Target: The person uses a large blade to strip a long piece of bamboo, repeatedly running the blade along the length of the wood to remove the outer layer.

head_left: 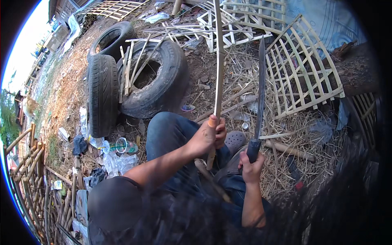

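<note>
Pale wood runs nearly upright through the middle of the view: a long, narrow strip point(219, 77), its lower end near the seated person's jeans point(163, 130). The person's left hand point(213, 132) is wrapped firmly around it, close to that lower end. To its right, the right hand point(250, 166) grips the black handle of a long knife point(261, 90), whose dark blade points upward, apart from the strip. A grey clog point(235, 140) with small holes shows between the hands. Beyond, worn tyres point(167, 87) lie at the left, with thin slats point(127, 73) resting on one. At the right, a curved lattice panel point(304, 69) lies on straw-littered ground point(281, 167). Dark, blurred strands cover the lower right, so whatever lies beneath is hard to tell.
</note>
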A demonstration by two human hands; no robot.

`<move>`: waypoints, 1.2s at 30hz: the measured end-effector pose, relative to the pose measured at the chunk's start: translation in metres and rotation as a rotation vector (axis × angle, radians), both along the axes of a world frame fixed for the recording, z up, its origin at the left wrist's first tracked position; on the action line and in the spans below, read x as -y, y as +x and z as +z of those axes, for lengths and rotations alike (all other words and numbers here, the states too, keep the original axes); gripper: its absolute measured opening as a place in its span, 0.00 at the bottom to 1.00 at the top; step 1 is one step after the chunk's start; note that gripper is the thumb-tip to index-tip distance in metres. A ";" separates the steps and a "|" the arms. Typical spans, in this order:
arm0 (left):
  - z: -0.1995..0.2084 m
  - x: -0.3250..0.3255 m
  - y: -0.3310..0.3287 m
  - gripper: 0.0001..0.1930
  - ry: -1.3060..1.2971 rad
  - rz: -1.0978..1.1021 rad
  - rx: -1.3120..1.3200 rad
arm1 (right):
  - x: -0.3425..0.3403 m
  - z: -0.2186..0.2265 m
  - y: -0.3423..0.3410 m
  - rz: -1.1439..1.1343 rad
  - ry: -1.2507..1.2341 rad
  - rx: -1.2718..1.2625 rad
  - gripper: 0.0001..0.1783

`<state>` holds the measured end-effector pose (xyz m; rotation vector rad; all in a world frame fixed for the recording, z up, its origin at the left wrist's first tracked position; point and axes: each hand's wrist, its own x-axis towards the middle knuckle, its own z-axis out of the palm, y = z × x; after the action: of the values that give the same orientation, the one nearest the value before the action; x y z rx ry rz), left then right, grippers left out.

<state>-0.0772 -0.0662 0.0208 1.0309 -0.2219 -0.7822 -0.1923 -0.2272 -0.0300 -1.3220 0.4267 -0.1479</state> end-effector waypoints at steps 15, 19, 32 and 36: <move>-0.010 0.020 -0.021 0.33 -0.053 -0.096 0.171 | -0.018 0.011 -0.006 0.010 -0.053 0.187 0.13; 0.001 0.016 -0.024 0.33 0.039 -0.144 0.127 | -0.015 0.009 -0.007 0.024 -0.091 0.169 0.10; -0.033 0.016 -0.034 0.36 -0.049 -0.199 0.162 | -0.014 0.006 -0.007 0.049 -0.125 0.179 0.13; -0.035 0.012 -0.035 0.37 -0.050 -0.227 0.157 | -0.010 0.012 -0.008 0.135 -0.002 0.149 0.14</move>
<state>-0.1124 -0.0779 -0.0143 1.0321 -0.4973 -0.8961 -0.2000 -0.2172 -0.0185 -1.3276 0.2109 -0.1332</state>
